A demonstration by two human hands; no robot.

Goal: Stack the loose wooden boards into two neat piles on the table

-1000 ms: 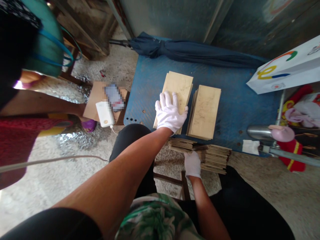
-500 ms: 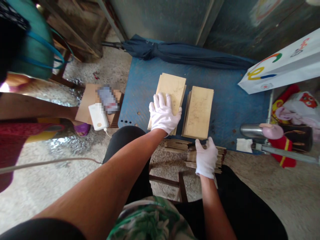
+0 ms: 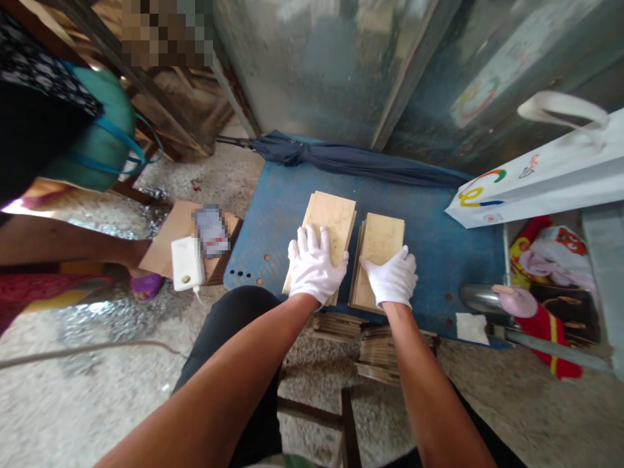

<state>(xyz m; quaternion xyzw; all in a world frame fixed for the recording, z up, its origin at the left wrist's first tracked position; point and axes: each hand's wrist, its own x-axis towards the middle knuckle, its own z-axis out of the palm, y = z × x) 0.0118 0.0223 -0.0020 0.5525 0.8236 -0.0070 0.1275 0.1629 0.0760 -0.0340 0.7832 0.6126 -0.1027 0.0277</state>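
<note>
Site: sheet-metal wall at 12 o'clock, concrete floor at 8 o'clock. Blue steel table at centre, with holes near its near-left corner. Folded navy umbrella lies along the far edge, 12 o'clock; white paper bag sits at 2 o'clock. Co-worker's forearm at 9 o'clock, beside a cardboard sheet bearing a blurred phone and a white power bank.

Mid-table: left stack of pale wood boards and right stack of pale wood boards, parallel, just apart. Left hand, white-gloved, lies flat on the left stack, fingers slightly spread; right hand, also gloved, lies on the right stack, fingers together. Neither pinches; flat palms seem placed to steady and square the stacks. Lower board piles at 6 o'clock, below the table edge
</note>
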